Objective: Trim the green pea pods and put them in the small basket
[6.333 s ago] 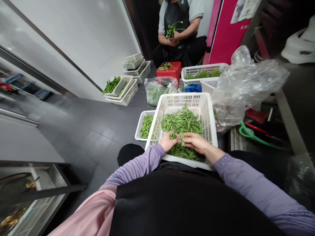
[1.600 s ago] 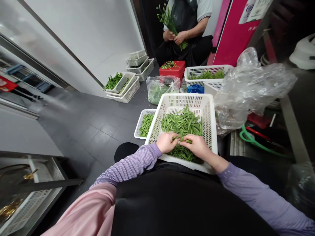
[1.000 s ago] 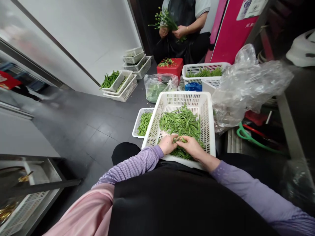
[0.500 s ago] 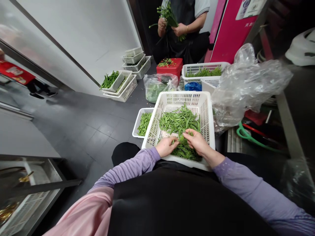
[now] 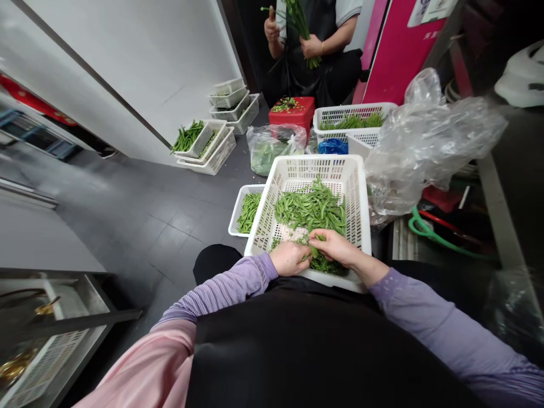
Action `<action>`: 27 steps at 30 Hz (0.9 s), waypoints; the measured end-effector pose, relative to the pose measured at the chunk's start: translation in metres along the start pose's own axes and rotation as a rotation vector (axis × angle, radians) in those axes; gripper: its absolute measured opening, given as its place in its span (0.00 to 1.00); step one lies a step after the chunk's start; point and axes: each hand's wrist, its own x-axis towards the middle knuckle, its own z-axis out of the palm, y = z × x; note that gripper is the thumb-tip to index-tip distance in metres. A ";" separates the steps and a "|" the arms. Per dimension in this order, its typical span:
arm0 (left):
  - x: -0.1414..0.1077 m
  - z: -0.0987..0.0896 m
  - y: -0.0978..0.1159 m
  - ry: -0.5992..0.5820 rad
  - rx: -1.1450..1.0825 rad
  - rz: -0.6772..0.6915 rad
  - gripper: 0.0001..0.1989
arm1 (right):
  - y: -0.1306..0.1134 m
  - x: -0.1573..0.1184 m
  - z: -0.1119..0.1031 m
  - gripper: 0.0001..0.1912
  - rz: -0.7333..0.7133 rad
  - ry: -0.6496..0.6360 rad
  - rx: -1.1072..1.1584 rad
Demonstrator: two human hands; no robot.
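A large white perforated basket (image 5: 359,204) sits across my lap, with a heap of green pea pods (image 5: 308,207) in its far half. Over its near half, my two hands nearly touch. My right hand (image 5: 335,248) is closed in a pinch on a pea pod (image 5: 315,251). Beside it, my left hand (image 5: 290,258) has its fingers curled together; what lies between them is hidden. Darker green trimmings (image 5: 326,265) lie beneath the hands, against the basket's near wall.
A smaller basket of pods (image 5: 249,212) stands at the left on the floor. Behind are a plastic bag (image 5: 272,150), a red stool (image 5: 297,113) and another white basket (image 5: 353,107). Clear plastic (image 5: 442,139) bulges at right. Opposite, a person (image 5: 312,48) holds green stalks.
My left hand has turned and come slightly nearer the basket's front; my right has shifted slightly left. The person opposite has raised one hand away from the stalks.
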 end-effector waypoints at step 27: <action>0.011 0.000 -0.020 0.254 -0.636 -0.231 0.14 | -0.011 -0.007 0.006 0.11 -0.489 0.145 -0.437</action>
